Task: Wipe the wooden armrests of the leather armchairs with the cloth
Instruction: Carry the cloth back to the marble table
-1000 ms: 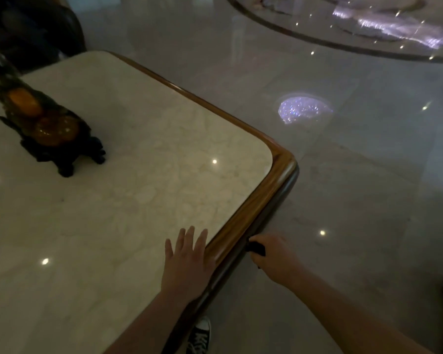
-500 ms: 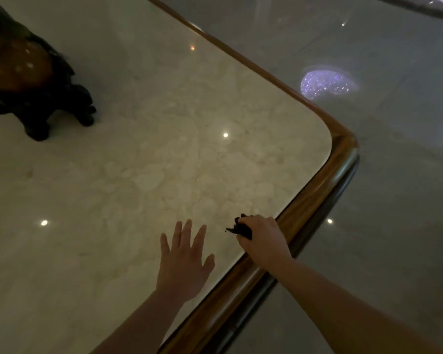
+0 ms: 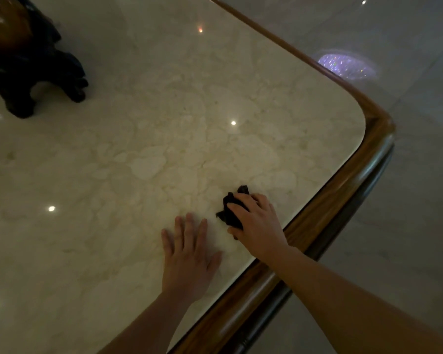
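A small dark cloth (image 3: 230, 210) is bunched under my right hand (image 3: 259, 226), which presses it onto the pale marble top of a table (image 3: 143, 159) close to the wooden rim (image 3: 325, 205). My left hand (image 3: 187, 254) lies flat on the marble just left of it, fingers spread, holding nothing. No armchair or armrest is in view.
A dark carved stand with an amber ornament (image 3: 26, 54) sits at the table's far left. The table's rounded wooden corner (image 3: 379, 123) is at the right. Beyond the rim lies a glossy stone floor (image 3: 407, 226) with a sparkling light patch (image 3: 345, 63).
My right hand has brought the cloth up from the table's outer edge, over the wooden rim and onto the marble. The view has shifted closer over the table. My left hand stayed flat.
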Action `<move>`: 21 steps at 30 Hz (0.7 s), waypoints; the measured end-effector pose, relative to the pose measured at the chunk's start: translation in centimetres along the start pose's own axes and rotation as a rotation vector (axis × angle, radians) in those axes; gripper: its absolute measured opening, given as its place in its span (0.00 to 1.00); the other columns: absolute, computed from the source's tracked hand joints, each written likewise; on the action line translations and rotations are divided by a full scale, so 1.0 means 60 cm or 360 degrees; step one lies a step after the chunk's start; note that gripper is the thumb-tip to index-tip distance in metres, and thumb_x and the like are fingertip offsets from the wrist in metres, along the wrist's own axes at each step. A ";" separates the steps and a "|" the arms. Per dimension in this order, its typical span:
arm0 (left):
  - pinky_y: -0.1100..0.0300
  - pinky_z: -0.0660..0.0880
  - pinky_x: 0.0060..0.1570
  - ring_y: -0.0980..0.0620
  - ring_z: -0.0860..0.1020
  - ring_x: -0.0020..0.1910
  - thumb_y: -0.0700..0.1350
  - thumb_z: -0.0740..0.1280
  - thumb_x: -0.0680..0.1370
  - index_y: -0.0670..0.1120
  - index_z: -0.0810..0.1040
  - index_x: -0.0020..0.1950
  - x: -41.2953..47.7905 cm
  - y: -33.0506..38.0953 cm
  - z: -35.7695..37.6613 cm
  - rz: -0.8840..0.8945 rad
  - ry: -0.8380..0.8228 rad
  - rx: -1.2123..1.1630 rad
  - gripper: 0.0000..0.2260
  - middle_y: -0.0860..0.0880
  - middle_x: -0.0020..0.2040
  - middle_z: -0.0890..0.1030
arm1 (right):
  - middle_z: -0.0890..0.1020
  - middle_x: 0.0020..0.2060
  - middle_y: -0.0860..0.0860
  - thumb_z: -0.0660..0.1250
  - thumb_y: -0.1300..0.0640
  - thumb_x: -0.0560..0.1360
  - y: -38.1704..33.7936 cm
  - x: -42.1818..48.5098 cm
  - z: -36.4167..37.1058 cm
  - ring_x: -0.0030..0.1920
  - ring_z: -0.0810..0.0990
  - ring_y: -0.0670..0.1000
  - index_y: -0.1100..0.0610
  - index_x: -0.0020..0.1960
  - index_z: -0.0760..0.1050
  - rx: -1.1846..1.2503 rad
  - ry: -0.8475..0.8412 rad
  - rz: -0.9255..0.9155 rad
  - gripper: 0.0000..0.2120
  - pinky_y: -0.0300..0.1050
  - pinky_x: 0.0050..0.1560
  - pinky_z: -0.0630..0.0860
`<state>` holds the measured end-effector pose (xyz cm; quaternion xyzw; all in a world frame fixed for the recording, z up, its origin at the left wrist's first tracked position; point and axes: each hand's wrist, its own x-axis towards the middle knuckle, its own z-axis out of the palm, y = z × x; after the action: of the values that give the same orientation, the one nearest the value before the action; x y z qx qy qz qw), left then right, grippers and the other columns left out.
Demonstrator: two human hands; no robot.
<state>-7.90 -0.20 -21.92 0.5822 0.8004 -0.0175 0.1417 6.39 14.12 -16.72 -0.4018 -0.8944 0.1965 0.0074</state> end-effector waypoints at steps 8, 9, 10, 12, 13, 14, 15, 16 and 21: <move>0.33 0.43 0.73 0.39 0.39 0.78 0.70 0.43 0.77 0.49 0.47 0.81 0.004 0.003 -0.013 -0.0031 -0.0083 0.0031 0.38 0.40 0.80 0.45 | 0.65 0.75 0.50 0.63 0.34 0.73 0.006 -0.007 -0.017 0.74 0.59 0.58 0.48 0.74 0.66 0.0118 -0.0003 0.0091 0.34 0.60 0.71 0.63; 0.33 0.42 0.73 0.39 0.39 0.78 0.70 0.43 0.77 0.50 0.47 0.81 0.006 0.005 -0.018 -0.0050 -0.0084 0.0019 0.38 0.41 0.81 0.45 | 0.65 0.75 0.50 0.63 0.34 0.73 0.005 -0.009 -0.022 0.74 0.60 0.57 0.49 0.74 0.66 0.0128 0.0025 0.0108 0.34 0.60 0.70 0.63; 0.33 0.41 0.73 0.40 0.39 0.78 0.70 0.43 0.76 0.51 0.46 0.81 0.007 0.007 -0.023 -0.0078 -0.0085 -0.0001 0.38 0.42 0.81 0.45 | 0.65 0.75 0.50 0.64 0.35 0.73 0.005 -0.012 -0.027 0.73 0.60 0.57 0.49 0.74 0.66 0.0138 0.0052 0.0116 0.34 0.59 0.70 0.63; 0.34 0.39 0.73 0.42 0.39 0.79 0.71 0.42 0.75 0.53 0.42 0.80 0.009 0.009 -0.036 -0.0134 -0.0082 -0.0036 0.38 0.45 0.81 0.45 | 0.66 0.75 0.49 0.65 0.36 0.74 0.004 -0.019 -0.042 0.73 0.60 0.56 0.49 0.74 0.66 0.0158 0.0085 0.0131 0.33 0.58 0.70 0.63; 0.34 0.39 0.73 0.43 0.40 0.79 0.71 0.41 0.75 0.54 0.40 0.79 0.009 0.011 -0.043 -0.0146 -0.0075 -0.0033 0.37 0.45 0.81 0.45 | 0.66 0.74 0.50 0.66 0.36 0.74 0.003 -0.024 -0.052 0.73 0.60 0.55 0.50 0.74 0.65 0.0164 0.0096 0.0138 0.33 0.57 0.71 0.63; 0.34 0.39 0.73 0.43 0.40 0.79 0.71 0.40 0.75 0.54 0.39 0.79 0.008 0.012 -0.052 -0.0145 -0.0064 -0.0019 0.37 0.45 0.81 0.45 | 0.66 0.74 0.50 0.66 0.37 0.74 0.004 -0.028 -0.062 0.73 0.60 0.56 0.50 0.74 0.65 0.0170 0.0110 0.0142 0.33 0.57 0.71 0.63; 0.34 0.40 0.73 0.43 0.41 0.79 0.71 0.39 0.75 0.54 0.39 0.79 0.007 0.015 -0.062 -0.0132 -0.0058 0.0005 0.37 0.45 0.81 0.45 | 0.67 0.74 0.50 0.67 0.38 0.74 0.004 -0.033 -0.074 0.73 0.60 0.55 0.51 0.74 0.66 0.0175 0.0117 0.0148 0.33 0.57 0.72 0.63; 0.34 0.40 0.73 0.42 0.41 0.79 0.70 0.39 0.75 0.54 0.39 0.79 0.005 0.017 -0.071 -0.0109 -0.0046 0.0025 0.36 0.45 0.81 0.46 | 0.67 0.74 0.51 0.67 0.38 0.75 0.005 -0.038 -0.086 0.73 0.60 0.55 0.51 0.74 0.66 0.0181 0.0128 0.0143 0.32 0.56 0.72 0.63; 0.35 0.38 0.73 0.43 0.40 0.79 0.70 0.39 0.75 0.54 0.38 0.79 -0.002 0.044 -0.127 -0.0044 -0.0002 0.0063 0.36 0.45 0.81 0.45 | 0.70 0.73 0.52 0.66 0.42 0.77 0.006 -0.065 -0.157 0.72 0.62 0.55 0.53 0.75 0.66 0.0225 0.0171 0.0171 0.30 0.53 0.72 0.65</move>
<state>-6.98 1.99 -14.20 0.5739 0.8077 -0.0358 0.1304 10.90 14.77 -7.57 -0.4574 -0.8539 0.2374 0.0730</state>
